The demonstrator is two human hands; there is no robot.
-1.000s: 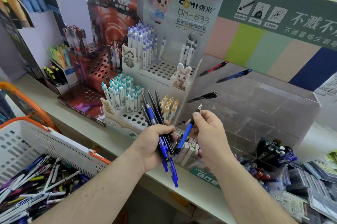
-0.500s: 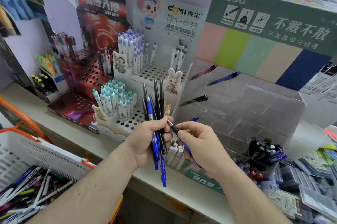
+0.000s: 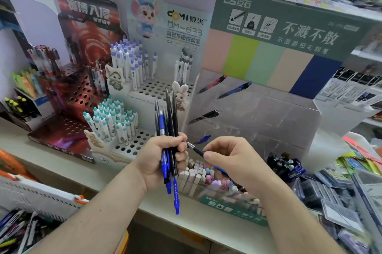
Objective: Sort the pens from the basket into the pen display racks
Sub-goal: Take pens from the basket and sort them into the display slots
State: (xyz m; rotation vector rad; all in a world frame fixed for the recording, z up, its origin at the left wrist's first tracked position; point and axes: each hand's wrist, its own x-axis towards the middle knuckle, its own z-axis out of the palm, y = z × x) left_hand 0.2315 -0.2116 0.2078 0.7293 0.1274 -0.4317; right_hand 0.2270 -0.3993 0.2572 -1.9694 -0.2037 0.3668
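- While pens (image 3: 168, 129) are gripped in the left hand (image 3: 163, 156), one pen (image 3: 197, 150) is pinched by right hand (image 3: 229, 158) fingers.
- Advised: tip to be aimed into the matching rack (image 3: 258, 113) slot.

Pale counter (image 3: 115, 173) carries red rack (image 3: 68, 121) at 9 o'clock, white rack (image 3: 132, 146) centre, clear acrylic rack (image 3: 258, 121) at 2 o'clock, eraser box (image 3: 227, 208) at 5 o'clock.

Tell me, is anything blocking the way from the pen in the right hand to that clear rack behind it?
Nothing visible does. The right hand pinches a single pen just in front of the clear acrylic rack, with only open air between them.
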